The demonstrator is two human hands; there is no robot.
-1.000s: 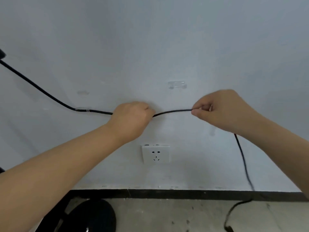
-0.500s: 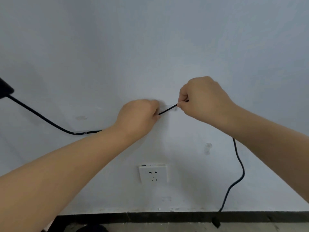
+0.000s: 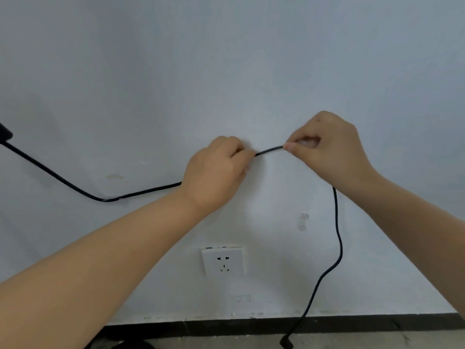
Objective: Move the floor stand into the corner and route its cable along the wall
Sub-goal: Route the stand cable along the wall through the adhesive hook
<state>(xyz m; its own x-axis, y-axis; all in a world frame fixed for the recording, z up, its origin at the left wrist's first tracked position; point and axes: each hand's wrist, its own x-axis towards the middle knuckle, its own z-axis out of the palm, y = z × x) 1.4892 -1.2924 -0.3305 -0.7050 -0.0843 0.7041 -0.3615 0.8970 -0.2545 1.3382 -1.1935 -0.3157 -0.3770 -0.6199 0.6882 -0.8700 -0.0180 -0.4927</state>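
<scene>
A thin black cable (image 3: 268, 150) runs along the white wall. It comes from a dark part (image 3: 4, 134) at the left edge, dips through a clear clip (image 3: 112, 199), and rises to my hands. My left hand (image 3: 216, 170) is closed around the cable against the wall. My right hand (image 3: 327, 147) pinches it between thumb and fingers at a second clear clip (image 3: 308, 142), which the fingers partly hide. Past my right hand the cable hangs down to its plug (image 3: 286, 343) on the floor. The floor stand's black base (image 3: 133, 345) barely shows at the bottom edge.
A white wall socket (image 3: 223, 263) sits below my hands. Another clear clip (image 3: 303, 221) is stuck to the wall right of it. A black skirting strip (image 3: 226, 326) runs along the grey floor.
The view has tilted up, so the base has nearly left the frame. My right hand lifted the cable up the wall to the clip, closed on my left hand, then drew apart again.
</scene>
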